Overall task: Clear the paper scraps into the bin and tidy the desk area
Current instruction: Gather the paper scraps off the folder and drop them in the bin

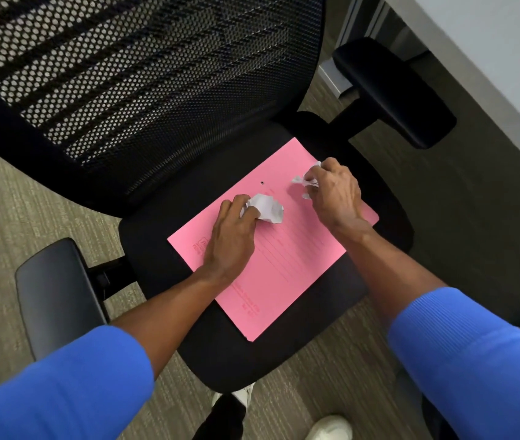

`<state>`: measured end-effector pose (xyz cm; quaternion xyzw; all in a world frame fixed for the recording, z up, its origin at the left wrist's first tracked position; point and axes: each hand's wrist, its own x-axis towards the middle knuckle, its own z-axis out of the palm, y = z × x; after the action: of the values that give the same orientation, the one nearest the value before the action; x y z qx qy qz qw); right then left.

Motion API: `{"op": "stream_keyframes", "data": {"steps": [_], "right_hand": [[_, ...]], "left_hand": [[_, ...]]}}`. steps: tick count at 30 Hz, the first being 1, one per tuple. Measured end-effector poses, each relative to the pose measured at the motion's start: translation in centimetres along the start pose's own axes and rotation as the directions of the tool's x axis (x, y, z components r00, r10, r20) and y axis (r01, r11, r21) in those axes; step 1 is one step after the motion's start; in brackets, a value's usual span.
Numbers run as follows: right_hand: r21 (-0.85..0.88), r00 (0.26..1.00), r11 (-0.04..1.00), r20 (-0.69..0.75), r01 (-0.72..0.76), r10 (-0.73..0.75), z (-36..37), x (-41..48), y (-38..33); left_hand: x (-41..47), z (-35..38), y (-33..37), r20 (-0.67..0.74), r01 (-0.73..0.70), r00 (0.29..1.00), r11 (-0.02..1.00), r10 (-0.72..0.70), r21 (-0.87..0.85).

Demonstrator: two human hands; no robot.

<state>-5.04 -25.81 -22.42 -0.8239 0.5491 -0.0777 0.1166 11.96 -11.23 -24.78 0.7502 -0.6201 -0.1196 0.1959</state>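
A pink folder (pixel 287 258) lies flat on the black seat of an office chair (pixel 227 354). My left hand (pixel 231 236) rests on the folder with its fingers closed around a crumpled white paper ball (pixel 266 209). My right hand (pixel 335 193) is at the folder's far right corner, pinching smaller white paper scraps (pixel 304 181) between its fingertips. Both forearms reach in from below, with blue sleeves pushed up.
The chair's mesh backrest (pixel 131 68) fills the upper left. Its armrests stand at the lower left (pixel 57 300) and upper right (pixel 392 90). A grey desk edge (pixel 490 58) runs down the right. Carpet surrounds the chair; white shoes (pixel 331 428) show at the bottom. No bin is in view.
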Motion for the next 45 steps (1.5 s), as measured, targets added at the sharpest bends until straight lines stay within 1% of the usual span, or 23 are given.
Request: {"op": "stream_keyframes", "data": {"steps": [4,9,14,17,21,25,29,35,39,45], "right_hand": [[-0.027,0.999,0.999,0.045,0.019,-0.018,-0.3,-0.2,-0.4],[-0.074,0.999,0.997,0.043,0.005,-0.002,-1.0,-2.0,-0.7],[0.021,0.997,0.999,0.072,-0.042,0.040,-1.1,-4.5,0.1],[0.056,0.997,0.998,0.067,-0.043,0.039,-1.1,-5.0,0.6],[0.047,0.997,0.999,0.072,0.005,-0.008,-1.0,-5.0,0.9],[0.089,0.998,0.996,0.050,-0.029,0.024,-0.7,-5.6,1.0],[0.191,0.992,0.974,0.036,-0.126,0.121,-0.6,-7.3,1.6],[0.374,0.946,0.879,-0.013,-0.296,0.324,-1.4,-11.0,4.1],[0.475,0.879,0.783,-0.038,-0.402,0.475,-2.4,-14.4,6.9],[0.562,0.733,0.599,0.019,-0.570,0.680,-3.5,-22.9,12.3]], "left_hand": [[0.0,-0.1,0.3,0.010,0.009,1.000,1.000,-0.009,0.000],[-0.3,-0.3,1.2,0.028,0.005,1.000,1.000,-0.004,-0.028],[-0.9,-0.1,2.6,0.055,0.006,0.998,0.999,-0.004,-0.040],[-1.3,0.1,3.7,0.065,0.012,0.998,0.998,-0.008,-0.062],[-1.7,0.4,4.5,0.073,0.041,0.997,0.995,-0.034,-0.096],[-1.9,0.3,4.8,0.063,0.041,0.997,0.992,-0.033,-0.121],[-2.0,0.6,5.5,0.042,0.026,0.999,0.990,-0.020,-0.135],[-2.6,1.9,7.9,0.028,0.001,1.000,0.989,0.003,-0.149],[-3.3,3.2,10.3,0.026,-0.020,0.999,0.987,0.024,-0.161],[-5.9,5.9,15.8,0.056,-0.077,0.994,0.959,0.096,-0.271]]}}
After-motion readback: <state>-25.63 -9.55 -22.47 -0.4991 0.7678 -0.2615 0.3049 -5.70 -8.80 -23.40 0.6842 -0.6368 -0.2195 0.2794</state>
